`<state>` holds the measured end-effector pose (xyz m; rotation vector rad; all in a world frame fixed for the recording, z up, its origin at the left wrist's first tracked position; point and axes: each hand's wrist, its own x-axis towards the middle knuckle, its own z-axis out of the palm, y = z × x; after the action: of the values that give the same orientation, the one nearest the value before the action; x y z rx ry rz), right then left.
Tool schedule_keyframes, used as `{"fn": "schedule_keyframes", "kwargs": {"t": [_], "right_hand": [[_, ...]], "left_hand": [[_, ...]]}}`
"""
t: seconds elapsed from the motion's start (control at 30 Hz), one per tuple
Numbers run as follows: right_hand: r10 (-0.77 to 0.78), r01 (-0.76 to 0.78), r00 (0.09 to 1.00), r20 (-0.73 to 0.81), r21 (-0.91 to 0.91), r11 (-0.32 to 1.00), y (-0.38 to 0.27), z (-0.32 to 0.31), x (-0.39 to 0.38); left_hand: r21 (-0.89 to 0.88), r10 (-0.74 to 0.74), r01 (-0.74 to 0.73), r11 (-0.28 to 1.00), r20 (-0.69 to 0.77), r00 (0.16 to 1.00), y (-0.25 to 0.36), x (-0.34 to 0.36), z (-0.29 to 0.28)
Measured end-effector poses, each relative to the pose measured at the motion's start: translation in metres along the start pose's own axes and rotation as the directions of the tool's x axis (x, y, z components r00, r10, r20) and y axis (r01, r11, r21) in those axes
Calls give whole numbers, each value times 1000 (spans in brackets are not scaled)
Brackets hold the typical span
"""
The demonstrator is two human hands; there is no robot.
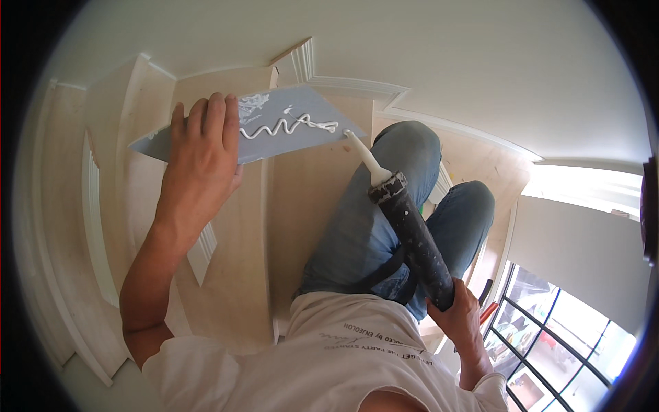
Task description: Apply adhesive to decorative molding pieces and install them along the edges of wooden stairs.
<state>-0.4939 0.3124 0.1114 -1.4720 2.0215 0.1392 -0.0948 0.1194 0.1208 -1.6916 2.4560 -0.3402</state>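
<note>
My left hand [204, 158] grips a grey, pointed flat board [278, 110] by its near side, tilted above the stairs. A zigzag bead of white paste [274, 130] runs across the board, with smears near its top edge. My right hand [456, 316] holds a black caulking gun [417, 237], spotted with white, whose white nozzle [367, 154] reaches up to the board's right end, at the bead.
My jeans-clad knees [405, 144] are bent on wooden stairs [233, 275]. Pale moulding strips [93, 213] rest on the steps at left. A white wall [480, 69] with trim runs across the top. A black-barred window [556, 329] is at lower right.
</note>
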Motion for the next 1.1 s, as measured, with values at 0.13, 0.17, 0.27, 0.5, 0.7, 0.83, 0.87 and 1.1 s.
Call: {"fn": "schedule_keyframes", "kwargs": {"t": [0.13,0.17,0.27,0.5,0.7,0.83,0.87,1.1], "right_hand": [[21,-21,1000,8,10,1000,-4,-1,-1],[25,-25,1000,7,7,1000,-4,-1,-1],[-90,89,995,-48,-25,996,3,1,-2],[42,-42,999,-24,2,999,2,4,-7],[35,-32,997,-69,36,999,-6,9,-13],[7,-7,998,-65,10,1000,-12,13,-17],[6,-5,998,-65,11,1000,-14,14,-17],[-85,86,996,-36,5,996,-27,17,-12]], "left_hand": [[2,5,-5,1000,-14,1000,-1,-1,8],[-30,5,-5,1000,-14,1000,-3,-1,11],[-59,8,-8,998,-1,1000,-3,0,13],[-105,-7,8,994,11,1000,-5,0,22],[-134,8,-9,991,-7,1000,-8,0,29],[-145,4,-7,989,-23,1000,-10,1,30],[-148,6,-10,989,-28,1000,-10,1,30],[-77,42,-41,996,10,999,-10,2,26]]}}
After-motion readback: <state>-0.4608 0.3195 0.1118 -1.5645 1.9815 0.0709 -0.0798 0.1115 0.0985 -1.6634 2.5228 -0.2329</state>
